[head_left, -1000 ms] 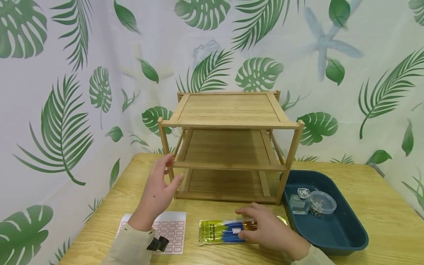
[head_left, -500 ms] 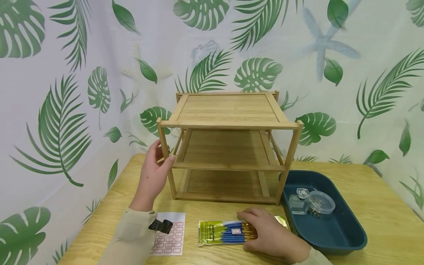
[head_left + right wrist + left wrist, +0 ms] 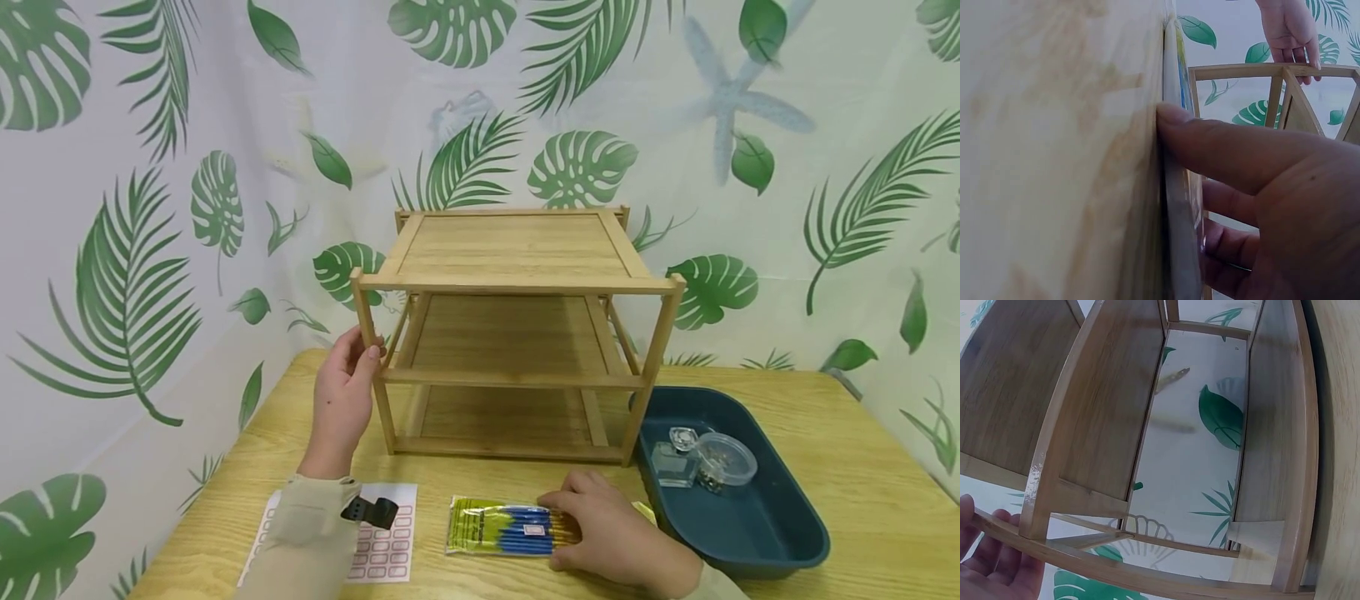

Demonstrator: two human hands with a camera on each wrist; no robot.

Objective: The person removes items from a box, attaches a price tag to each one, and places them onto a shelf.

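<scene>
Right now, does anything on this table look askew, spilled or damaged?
Nothing stands out: the wooden rack stands upright, the packet lies in the right hand's grip, and no spill shows on the table.

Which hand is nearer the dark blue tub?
The right hand: it holds the yellow-green packet, just left of the dark blue tub. The left hand is farther off, gripping the wooden rack's front left post.

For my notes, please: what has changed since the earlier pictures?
The left hand moved left and now grips the rack by its front left post. The right hand moved its thumb from atop the yellow packet to the near edge. Rack and blue tray stayed put.
</scene>
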